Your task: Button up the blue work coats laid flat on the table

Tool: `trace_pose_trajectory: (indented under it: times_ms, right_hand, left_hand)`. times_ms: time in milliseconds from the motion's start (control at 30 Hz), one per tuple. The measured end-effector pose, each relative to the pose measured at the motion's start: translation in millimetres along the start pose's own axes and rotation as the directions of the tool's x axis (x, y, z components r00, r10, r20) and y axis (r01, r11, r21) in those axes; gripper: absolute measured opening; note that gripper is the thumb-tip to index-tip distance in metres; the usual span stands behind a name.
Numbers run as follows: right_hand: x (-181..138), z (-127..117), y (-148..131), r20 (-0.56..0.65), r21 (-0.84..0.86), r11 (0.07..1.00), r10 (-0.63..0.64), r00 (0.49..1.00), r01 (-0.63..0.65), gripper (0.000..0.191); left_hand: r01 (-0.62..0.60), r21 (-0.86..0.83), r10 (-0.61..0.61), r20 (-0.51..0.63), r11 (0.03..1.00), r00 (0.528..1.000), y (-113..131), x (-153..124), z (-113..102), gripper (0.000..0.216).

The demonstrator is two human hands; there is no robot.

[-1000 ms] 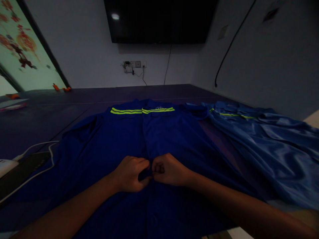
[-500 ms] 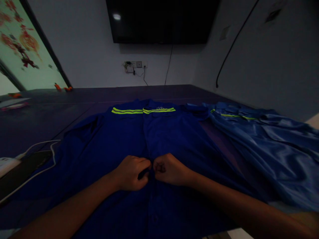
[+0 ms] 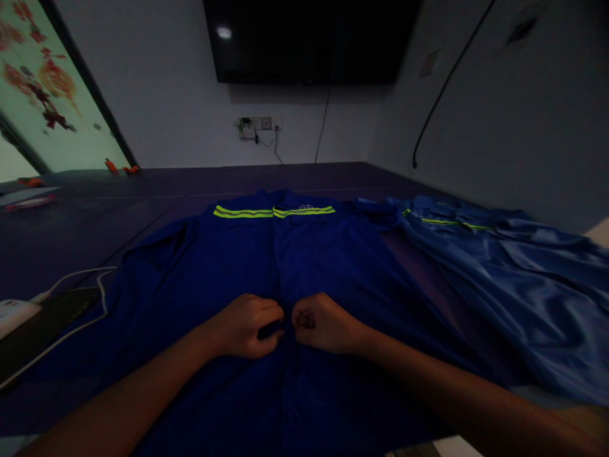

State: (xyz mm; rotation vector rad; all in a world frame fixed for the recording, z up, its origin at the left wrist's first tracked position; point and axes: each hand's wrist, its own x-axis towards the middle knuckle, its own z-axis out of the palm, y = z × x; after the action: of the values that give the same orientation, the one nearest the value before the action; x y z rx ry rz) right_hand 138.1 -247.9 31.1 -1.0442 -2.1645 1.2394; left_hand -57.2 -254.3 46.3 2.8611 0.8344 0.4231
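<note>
A dark blue work shirt [image 3: 228, 266] lies spread out front side up, its collar away from me and a yellow-green reflective band across the chest. Both hands are at its front placket, close together but apart from each other. My left hand [image 3: 250, 327] is closed on the left of the placket, thumb and fingers curled round a small gap at the cloth. On the right side, my right hand [image 3: 328, 324] pinches the placket edge with its fingers folded in. The fingertips hide whatever button or cloth edge lies between them.
A lighter blue garment [image 3: 499, 273] with a reflective stripe lies at the right. At the left are a dark phone [image 3: 52, 324], a white power strip [image 3: 16, 315] and a white cable [image 3: 102, 289]. A screen [image 3: 309, 44] hangs on the wall behind the purple table [image 3: 190, 181].
My left hand has shifted slightly up and left, widening the gap between the hands a little. The right hand and the shirt have hardly moved.
</note>
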Motion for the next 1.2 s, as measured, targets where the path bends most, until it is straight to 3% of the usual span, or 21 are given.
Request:
trace_pose_trajectory:
  times_ms: [667,1200]
  right_hand:
    - [-1,0,2,0.018,0.023,1.000,0.020,1.000,-0.021,0.007]
    - [1,0,6,0.021,0.008,1.000,0.015,1.000,-0.015,0.007]
  left_hand:
    - [0.009,-0.070,-0.011,-0.030,0.998,1.000,-6,4,-7,0.017]
    - [0.025,-0.090,-0.035,-0.105,0.996,0.994,-11,5,3,0.020]
